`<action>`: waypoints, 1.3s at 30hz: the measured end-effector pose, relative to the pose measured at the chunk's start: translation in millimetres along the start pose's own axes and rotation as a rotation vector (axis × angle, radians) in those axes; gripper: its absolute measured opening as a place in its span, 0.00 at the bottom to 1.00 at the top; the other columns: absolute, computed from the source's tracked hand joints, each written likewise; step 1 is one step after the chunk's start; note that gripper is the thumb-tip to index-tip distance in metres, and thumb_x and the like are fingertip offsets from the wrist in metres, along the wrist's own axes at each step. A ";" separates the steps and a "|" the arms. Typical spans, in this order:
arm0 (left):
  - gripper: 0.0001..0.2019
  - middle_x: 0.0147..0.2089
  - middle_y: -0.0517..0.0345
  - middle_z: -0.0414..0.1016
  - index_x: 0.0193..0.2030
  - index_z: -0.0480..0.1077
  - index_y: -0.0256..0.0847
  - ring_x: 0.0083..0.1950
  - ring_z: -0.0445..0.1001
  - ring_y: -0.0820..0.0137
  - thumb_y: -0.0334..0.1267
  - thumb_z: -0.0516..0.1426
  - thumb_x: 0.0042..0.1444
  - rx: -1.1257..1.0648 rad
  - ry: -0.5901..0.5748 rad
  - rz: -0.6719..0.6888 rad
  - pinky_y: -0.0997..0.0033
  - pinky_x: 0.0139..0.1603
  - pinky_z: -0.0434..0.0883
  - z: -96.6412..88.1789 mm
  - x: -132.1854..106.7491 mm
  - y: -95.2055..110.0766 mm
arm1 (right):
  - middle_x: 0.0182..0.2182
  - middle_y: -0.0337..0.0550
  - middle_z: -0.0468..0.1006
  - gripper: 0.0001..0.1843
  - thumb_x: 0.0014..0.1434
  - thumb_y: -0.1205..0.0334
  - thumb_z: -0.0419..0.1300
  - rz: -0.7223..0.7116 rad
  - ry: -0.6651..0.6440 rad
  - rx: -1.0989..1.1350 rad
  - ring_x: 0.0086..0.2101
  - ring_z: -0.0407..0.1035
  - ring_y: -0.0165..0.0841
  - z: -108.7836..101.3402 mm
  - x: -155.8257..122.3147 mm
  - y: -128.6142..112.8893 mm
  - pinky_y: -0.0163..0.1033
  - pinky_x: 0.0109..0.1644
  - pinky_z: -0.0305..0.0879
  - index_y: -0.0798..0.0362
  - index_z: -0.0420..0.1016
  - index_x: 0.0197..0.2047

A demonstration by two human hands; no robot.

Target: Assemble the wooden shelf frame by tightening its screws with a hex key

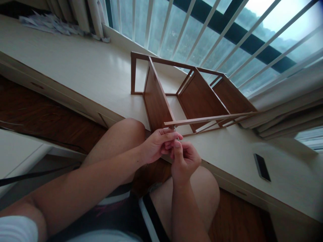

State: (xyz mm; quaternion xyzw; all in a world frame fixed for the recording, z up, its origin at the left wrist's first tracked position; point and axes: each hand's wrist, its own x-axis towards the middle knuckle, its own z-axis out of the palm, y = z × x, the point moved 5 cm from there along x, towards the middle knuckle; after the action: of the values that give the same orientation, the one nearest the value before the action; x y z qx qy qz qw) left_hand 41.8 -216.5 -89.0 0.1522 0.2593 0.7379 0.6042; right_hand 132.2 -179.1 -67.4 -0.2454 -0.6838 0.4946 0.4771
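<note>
A brown wooden shelf frame (pixel 161 92) lies on its side on the pale window ledge, with its panels standing across it. At its near corner a thin metal rod (pixel 175 129), perhaps a hex key, shows just below the long wooden rail (pixel 202 120). My left hand (pixel 158 144) is closed around the upper part of this rod, thumb and fingers pinched together. Just to the right and lower, my right hand (pixel 186 158) is closed in a pinch at the rod's lower end. Fingers hide most of the rod and its exact tip.
A black phone (pixel 262 167) lies on the ledge (pixel 83 67) at the right. White papers (pixel 50 24) are piled at the far left by a curtain (pixel 83 16). White window bars (pixel 165 28) rise behind the frame. My knees are against the ledge's front.
</note>
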 end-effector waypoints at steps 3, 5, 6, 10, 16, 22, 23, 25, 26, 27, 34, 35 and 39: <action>0.11 0.17 0.69 0.55 0.31 0.75 0.34 0.17 0.56 0.84 0.42 0.66 0.49 0.013 0.013 -0.001 0.86 0.15 0.54 -1.4 -0.4 1.0 | 0.17 0.32 0.67 0.11 0.58 0.61 0.63 -0.002 -0.018 0.036 0.16 0.62 0.23 1.1 -1.3 2.7 0.30 0.21 0.64 0.55 0.71 0.26; 0.11 0.17 0.69 0.56 0.32 0.75 0.34 0.17 0.56 0.84 0.41 0.65 0.50 0.022 0.004 0.000 0.86 0.15 0.55 -1.3 -1.4 1.5 | 0.17 0.32 0.67 0.11 0.58 0.61 0.62 -0.013 -0.018 0.036 0.17 0.62 0.23 0.0 -2.1 4.7 0.30 0.21 0.63 0.55 0.71 0.26; 0.11 0.17 0.69 0.56 0.32 0.76 0.34 0.17 0.56 0.84 0.41 0.65 0.51 0.028 -0.003 0.000 0.86 0.15 0.55 -1.1 -2.0 1.5 | 0.17 0.32 0.68 0.11 0.59 0.60 0.62 -0.023 -0.015 0.023 0.17 0.62 0.23 -0.9 -2.6 5.5 0.30 0.22 0.62 0.54 0.71 0.27; 0.10 0.18 0.67 0.57 0.33 0.76 0.33 0.18 0.58 0.83 0.40 0.63 0.53 0.044 -0.028 0.000 0.86 0.16 0.54 -0.6 -4.6 1.0 | 0.18 0.32 0.69 0.07 0.58 0.61 0.63 -0.062 -0.004 0.026 0.18 0.64 0.24 -2.4 -5.2 5.8 0.31 0.22 0.62 0.54 0.72 0.30; 0.10 0.19 0.68 0.55 0.35 0.76 0.33 0.18 0.59 0.82 0.40 0.62 0.54 0.024 -0.048 0.011 0.84 0.17 0.56 1.2 -4.8 3.1 | 0.23 0.33 0.75 0.06 0.59 0.65 0.62 -0.047 0.023 0.142 0.18 0.64 0.23 1.1 -5.5 -1.6 0.29 0.21 0.63 0.53 0.71 0.41; 0.09 0.20 0.67 0.55 0.36 0.76 0.33 0.20 0.58 0.82 0.38 0.61 0.55 -0.011 -0.063 0.026 0.85 0.18 0.56 2.6 -4.7 4.6 | 0.22 0.30 0.73 0.13 0.58 0.67 0.62 -0.084 0.064 0.111 0.17 0.63 0.22 1.9 -3.3 -8.7 0.28 0.20 0.62 0.51 0.67 0.46; 0.09 0.20 0.67 0.54 0.37 0.77 0.33 0.20 0.57 0.82 0.38 0.61 0.55 -0.018 -0.065 0.022 0.85 0.18 0.57 2.7 -4.7 4.1 | 0.22 0.30 0.73 0.13 0.58 0.67 0.62 -0.090 0.071 0.104 0.17 0.63 0.22 1.8 -3.3 -9.0 0.28 0.20 0.62 0.51 0.66 0.46; 0.09 0.20 0.67 0.54 0.37 0.77 0.33 0.21 0.57 0.82 0.38 0.61 0.55 -0.031 -0.067 0.013 0.84 0.18 0.57 2.7 -4.7 3.1 | 0.22 0.30 0.73 0.15 0.58 0.68 0.62 -0.116 0.083 0.110 0.18 0.64 0.23 1.3 -3.7 -9.4 0.28 0.20 0.62 0.51 0.66 0.47; 0.09 0.20 0.67 0.54 0.37 0.77 0.33 0.21 0.56 0.82 0.38 0.61 0.55 -0.036 -0.069 0.010 0.84 0.19 0.58 2.8 -4.7 2.8 | 0.23 0.31 0.73 0.15 0.57 0.70 0.62 -0.135 0.086 0.118 0.18 0.64 0.23 1.1 -4.1 -9.6 0.28 0.19 0.62 0.51 0.66 0.48; 0.09 0.20 0.67 0.54 0.37 0.77 0.33 0.21 0.56 0.82 0.38 0.60 0.56 -0.038 -0.070 0.010 0.85 0.19 0.58 2.9 -4.5 2.7 | 0.23 0.31 0.74 0.16 0.57 0.71 0.62 -0.155 0.088 0.125 0.18 0.64 0.22 0.8 -4.5 -9.8 0.27 0.19 0.62 0.51 0.67 0.48; 0.09 0.20 0.67 0.53 0.37 0.77 0.33 0.21 0.56 0.82 0.38 0.60 0.56 -0.041 -0.073 0.009 0.85 0.18 0.57 3.8 -3.0 2.8 | 0.25 0.34 0.74 0.17 0.57 0.72 0.62 -0.253 0.101 0.022 0.23 0.71 0.26 -3.3 -7.7 -5.2 0.31 0.22 0.70 0.50 0.70 0.49; 0.09 0.20 0.67 0.53 0.37 0.77 0.33 0.21 0.56 0.81 0.38 0.60 0.57 -0.043 -0.076 0.009 0.85 0.18 0.58 4.0 -2.9 2.6 | 0.26 0.34 0.74 0.16 0.58 0.71 0.62 -0.249 0.101 -0.002 0.24 0.71 0.27 -4.0 -8.0 -3.9 0.31 0.23 0.71 0.50 0.70 0.49; 0.09 0.19 0.67 0.53 0.37 0.77 0.33 0.21 0.55 0.81 0.38 0.60 0.56 -0.046 -0.072 0.018 0.85 0.18 0.59 4.0 -2.7 2.2 | 0.27 0.36 0.75 0.14 0.59 0.67 0.61 -0.238 0.103 -0.076 0.26 0.73 0.28 -6.5 -8.2 -1.1 0.33 0.25 0.74 0.50 0.69 0.49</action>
State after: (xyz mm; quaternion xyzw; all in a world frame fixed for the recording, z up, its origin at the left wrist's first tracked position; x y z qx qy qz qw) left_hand 42.8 -218.7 -84.2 0.1668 0.2188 0.7433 0.6098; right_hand 141.7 -183.3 -69.5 -0.2056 -0.7009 0.3948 0.5572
